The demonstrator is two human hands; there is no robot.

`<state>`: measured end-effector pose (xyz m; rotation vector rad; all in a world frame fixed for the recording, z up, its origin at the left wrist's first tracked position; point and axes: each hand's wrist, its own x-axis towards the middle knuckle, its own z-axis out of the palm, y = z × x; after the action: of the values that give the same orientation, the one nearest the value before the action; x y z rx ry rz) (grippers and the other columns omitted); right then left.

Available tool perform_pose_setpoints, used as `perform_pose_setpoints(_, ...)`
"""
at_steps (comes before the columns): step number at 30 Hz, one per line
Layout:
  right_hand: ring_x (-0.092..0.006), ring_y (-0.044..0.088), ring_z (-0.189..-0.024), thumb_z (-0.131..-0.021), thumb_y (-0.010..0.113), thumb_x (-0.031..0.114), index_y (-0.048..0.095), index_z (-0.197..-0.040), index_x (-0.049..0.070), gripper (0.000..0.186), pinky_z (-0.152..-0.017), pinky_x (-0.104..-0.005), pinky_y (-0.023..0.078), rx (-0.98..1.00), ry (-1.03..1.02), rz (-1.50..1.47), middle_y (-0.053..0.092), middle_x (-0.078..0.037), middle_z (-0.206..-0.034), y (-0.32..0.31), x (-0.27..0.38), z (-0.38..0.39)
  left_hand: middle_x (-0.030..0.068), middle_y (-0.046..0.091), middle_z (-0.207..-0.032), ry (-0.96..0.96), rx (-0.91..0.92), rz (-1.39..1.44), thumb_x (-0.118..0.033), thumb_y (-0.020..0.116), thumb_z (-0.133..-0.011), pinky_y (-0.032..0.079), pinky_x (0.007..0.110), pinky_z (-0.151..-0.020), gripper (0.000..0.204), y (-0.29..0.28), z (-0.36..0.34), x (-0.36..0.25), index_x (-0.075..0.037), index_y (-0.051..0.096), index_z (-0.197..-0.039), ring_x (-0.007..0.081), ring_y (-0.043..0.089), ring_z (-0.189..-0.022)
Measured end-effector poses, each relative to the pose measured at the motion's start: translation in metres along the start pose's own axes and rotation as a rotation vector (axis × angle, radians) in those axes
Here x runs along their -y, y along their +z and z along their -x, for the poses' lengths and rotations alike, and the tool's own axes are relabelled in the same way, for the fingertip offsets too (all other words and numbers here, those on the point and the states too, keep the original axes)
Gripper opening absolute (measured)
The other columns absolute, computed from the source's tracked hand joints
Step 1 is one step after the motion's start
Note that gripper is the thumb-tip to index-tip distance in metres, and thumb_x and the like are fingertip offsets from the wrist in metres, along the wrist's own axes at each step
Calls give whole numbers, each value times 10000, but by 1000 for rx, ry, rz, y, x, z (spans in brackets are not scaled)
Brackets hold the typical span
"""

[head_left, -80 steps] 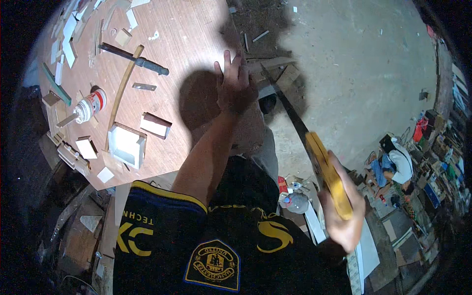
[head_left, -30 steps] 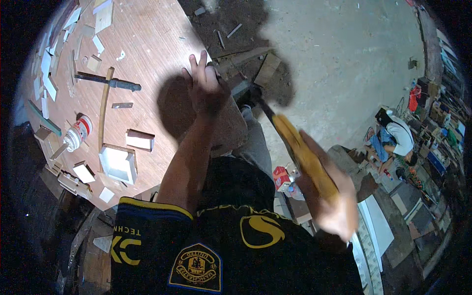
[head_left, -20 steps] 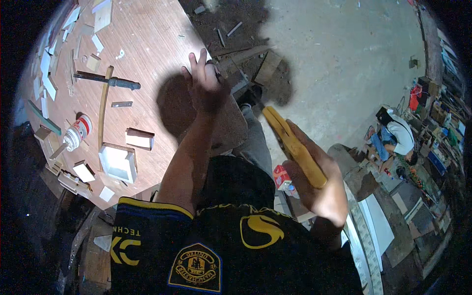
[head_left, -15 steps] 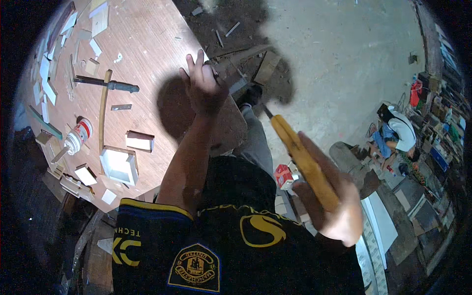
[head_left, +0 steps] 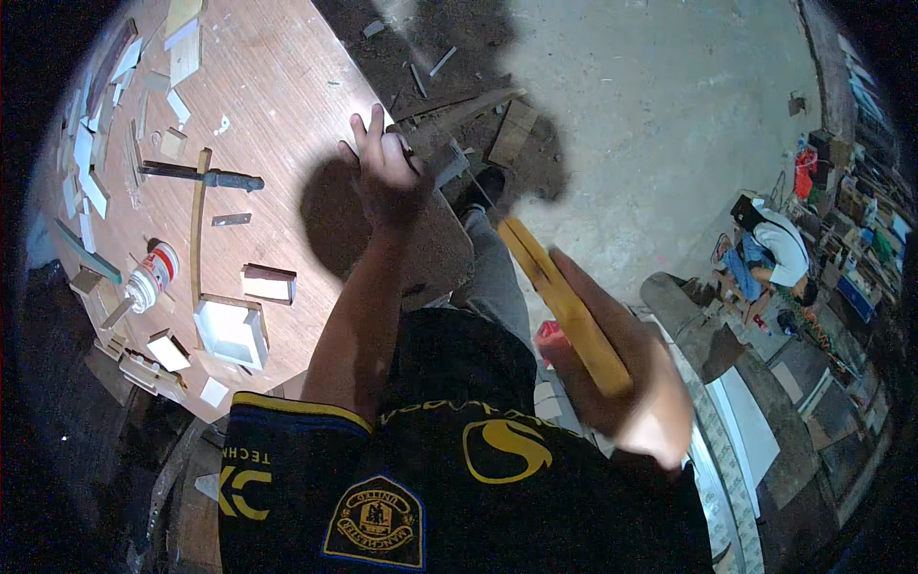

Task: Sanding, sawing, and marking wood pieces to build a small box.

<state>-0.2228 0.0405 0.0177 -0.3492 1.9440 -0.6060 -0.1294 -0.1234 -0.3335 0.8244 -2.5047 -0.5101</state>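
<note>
My right hand (head_left: pixel 636 373), smeared by motion, is wrapped round the long yellow wooden handle (head_left: pixel 564 306) of a hand saw. Its thin blade (head_left: pixel 484 193) shows almost edge-on and points up and left toward the table's edge. My left hand (head_left: pixel 387 172) presses down near that edge, its fingers stretched out and apart. From beside this hand a small greyish board (head_left: pixel 448 165) juts over the edge, close to the blade's far end. My palm hides the board's other end. Whether the blade touches the board I cannot tell.
On the wooden table (head_left: pixel 277 115) lie a black-handled knife (head_left: pixel 229 180) across a wooden strip (head_left: pixel 198 230), a small metal blade (head_left: pixel 231 220), a white open box (head_left: pixel 229 333), a glue tub (head_left: pixel 153 277) and several offcuts. Another person (head_left: pixel 775 244) sits at the far right among piled wood.
My right hand and the saw have moved up and left, bringing the blade nearer the board. My left hand keeps its place on the table, while the whole view has shifted slightly.
</note>
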Motion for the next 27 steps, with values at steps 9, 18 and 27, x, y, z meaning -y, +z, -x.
perform_pose_setpoints(9, -250, 676, -1019, -878, 651, 69, 438, -1435, 75, 596, -883, -359, 517, -2, -8, -80, 656, -214, -1184, -2, 0, 1, 223, 471, -1410, -26, -5, 70, -649, 502, -880, 185, 681, -1095, 647, 0, 6, 9, -8, 561, -948, 492, 351, -1351)
perform_pose_setpoints(18, -244, 653, -1061, -882, 646, 71, 426, -1432, 41, 593, -893, -336, 506, 17, 37, -56, 631, -249, -1209, -3, -2, -7, 214, 482, -1401, -31, 18, -28, -439, 440, -949, 188, 672, -1101, 438, -1, 3, -2, -24, 559, -874, 474, 353, -1359)
perform_pose_setpoints(27, -376, 662, -1019, -874, 662, 97, 411, -1439, 64, 619, -830, -394, 539, -88, -151, 2, 650, -268, -1115, 4, -23, -14, 212, 486, -1403, -20, 9, 37, -390, 457, -931, 182, 666, -1105, 390, -4, 4, -5, -17, 557, -873, 479, 351, -1360)
